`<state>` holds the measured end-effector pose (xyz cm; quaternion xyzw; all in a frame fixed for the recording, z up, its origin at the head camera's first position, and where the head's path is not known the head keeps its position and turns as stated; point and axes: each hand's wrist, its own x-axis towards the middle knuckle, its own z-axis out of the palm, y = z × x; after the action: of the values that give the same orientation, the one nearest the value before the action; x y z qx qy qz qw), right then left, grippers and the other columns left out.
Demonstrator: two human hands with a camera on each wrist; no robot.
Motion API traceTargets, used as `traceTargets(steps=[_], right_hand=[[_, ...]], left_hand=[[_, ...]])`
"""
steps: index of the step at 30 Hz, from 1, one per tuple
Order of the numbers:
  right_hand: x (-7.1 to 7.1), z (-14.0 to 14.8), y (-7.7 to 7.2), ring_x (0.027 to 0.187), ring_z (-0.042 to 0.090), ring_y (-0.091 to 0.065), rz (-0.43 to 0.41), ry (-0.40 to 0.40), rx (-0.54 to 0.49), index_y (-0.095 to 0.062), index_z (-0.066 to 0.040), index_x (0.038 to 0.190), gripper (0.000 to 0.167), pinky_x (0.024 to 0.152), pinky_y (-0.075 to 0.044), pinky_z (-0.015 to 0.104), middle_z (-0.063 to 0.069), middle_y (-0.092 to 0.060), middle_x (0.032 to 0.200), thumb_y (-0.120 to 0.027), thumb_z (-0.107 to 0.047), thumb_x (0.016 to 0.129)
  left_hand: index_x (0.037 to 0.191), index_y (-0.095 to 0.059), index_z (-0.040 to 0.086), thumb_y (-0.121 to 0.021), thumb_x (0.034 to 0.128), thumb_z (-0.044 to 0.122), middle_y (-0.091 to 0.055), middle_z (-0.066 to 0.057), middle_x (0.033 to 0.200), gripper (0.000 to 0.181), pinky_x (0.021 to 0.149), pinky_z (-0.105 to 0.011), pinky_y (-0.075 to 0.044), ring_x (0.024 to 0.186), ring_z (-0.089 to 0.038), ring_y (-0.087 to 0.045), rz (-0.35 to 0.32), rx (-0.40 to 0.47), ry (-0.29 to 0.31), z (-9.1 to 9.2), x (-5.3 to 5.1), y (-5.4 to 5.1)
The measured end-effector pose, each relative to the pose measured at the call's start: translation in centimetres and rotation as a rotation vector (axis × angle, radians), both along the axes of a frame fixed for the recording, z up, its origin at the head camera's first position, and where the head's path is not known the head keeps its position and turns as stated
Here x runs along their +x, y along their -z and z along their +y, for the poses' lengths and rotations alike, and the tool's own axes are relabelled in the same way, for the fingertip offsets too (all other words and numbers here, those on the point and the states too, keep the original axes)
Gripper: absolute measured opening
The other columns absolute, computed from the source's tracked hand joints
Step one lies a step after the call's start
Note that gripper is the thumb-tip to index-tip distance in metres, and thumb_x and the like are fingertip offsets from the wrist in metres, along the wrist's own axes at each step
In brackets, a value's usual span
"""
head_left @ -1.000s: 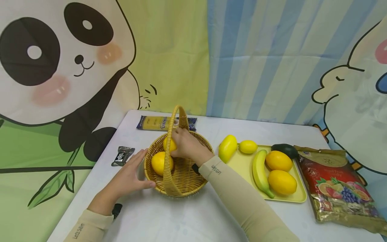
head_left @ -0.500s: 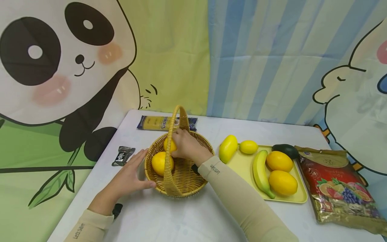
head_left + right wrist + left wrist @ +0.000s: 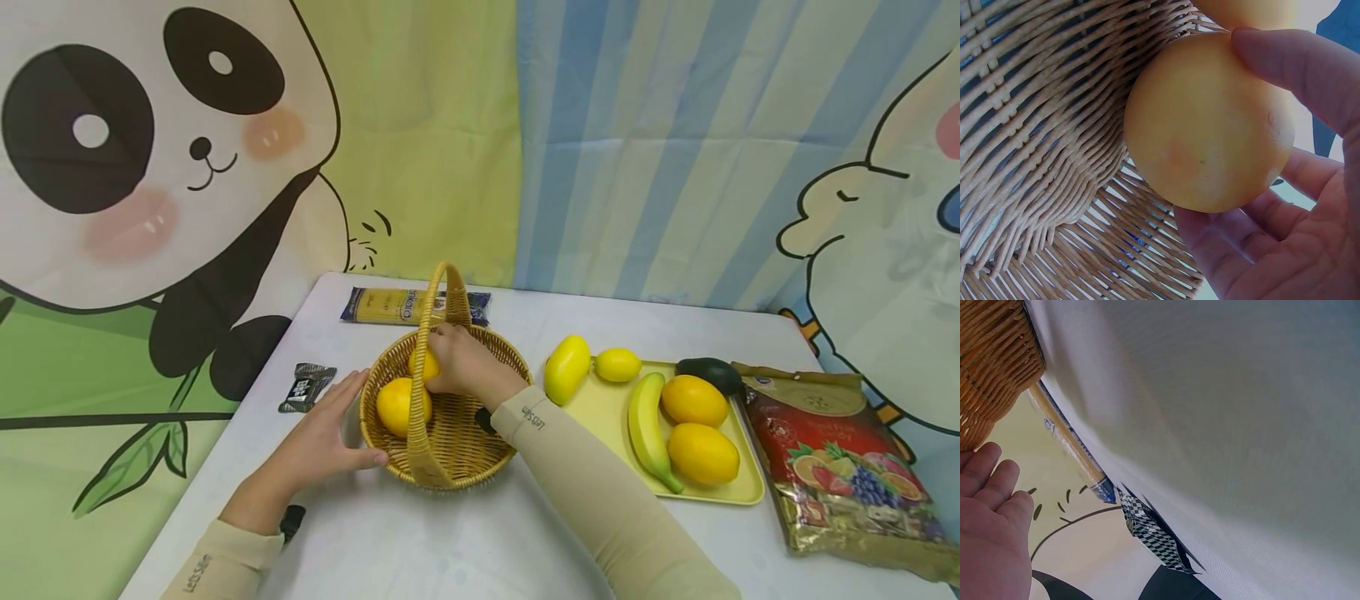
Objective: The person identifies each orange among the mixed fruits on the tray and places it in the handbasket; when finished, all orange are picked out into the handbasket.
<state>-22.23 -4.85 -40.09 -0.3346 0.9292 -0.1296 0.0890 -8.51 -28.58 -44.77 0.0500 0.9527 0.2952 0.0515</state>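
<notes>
In the head view a wicker basket (image 3: 468, 467) with a tall handle holds two yellow-orange fruits. My right hand (image 3: 468, 362) is inside it, gripping the rear fruit (image 3: 425, 365); the right wrist view shows thumb and fingers curled round this fruit (image 3: 1207, 125) against the woven wall (image 3: 1054, 144). The other fruit (image 3: 397, 406) lies nearer the front, under the handle. My left hand (image 3: 322, 446) rests along the basket's left rim, thumb at the front and fingers straight. In the left wrist view, that hand (image 3: 994, 519) has its fingertips by the wicker side (image 3: 997, 369).
Right of the basket, a yellow tray (image 3: 600, 408) bears a banana (image 3: 647, 429), two orange-yellow fruits, small yellow ones at its left edge and a dark green one (image 3: 708, 375). A red-gold bag (image 3: 840, 467) lies beyond. A pasta pack (image 3: 382, 306) lies behind, a black packet (image 3: 306, 387) left.
The rear fruit has shifted very slightly to the right within my right hand's grip. My left hand stays at the rim, and the basket stands where it was.
</notes>
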Motion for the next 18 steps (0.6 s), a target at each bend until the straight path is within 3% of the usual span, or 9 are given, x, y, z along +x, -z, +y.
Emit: traceTargets(steps=[7,18], right_hand=[[0.0,0.1,0.0,0.114,0.024,-0.059,0.005,-0.001,-0.005,-0.064,-0.013,0.123,0.045,0.092,-0.055,0.036,0.01,-0.06,0.134,-0.082,-0.032,0.087],[-0.06,0.71,-0.41,0.114,0.022,-0.058,0.027,-0.012,0.037,-0.057,-0.017,0.146,0.07,0.096,-0.056,0.037,0.011,-0.06,0.135,-0.085,-0.039,0.086]], left_hand=[[0.17,-0.016,0.025,-0.087,0.0647,0.074,-0.018,-0.018,0.175,0.136,0.118,-0.079,-0.026,0.159,-0.05,-0.02,0.004,-0.003,0.007,-0.02,-0.04,-0.03],[0.17,-0.014,0.028,-0.085,0.0644,0.076,-0.017,-0.018,0.176,0.136,0.118,-0.079,-0.026,0.159,-0.05,-0.019,-0.004,0.002,0.01,-0.03,-0.12,-0.01]])
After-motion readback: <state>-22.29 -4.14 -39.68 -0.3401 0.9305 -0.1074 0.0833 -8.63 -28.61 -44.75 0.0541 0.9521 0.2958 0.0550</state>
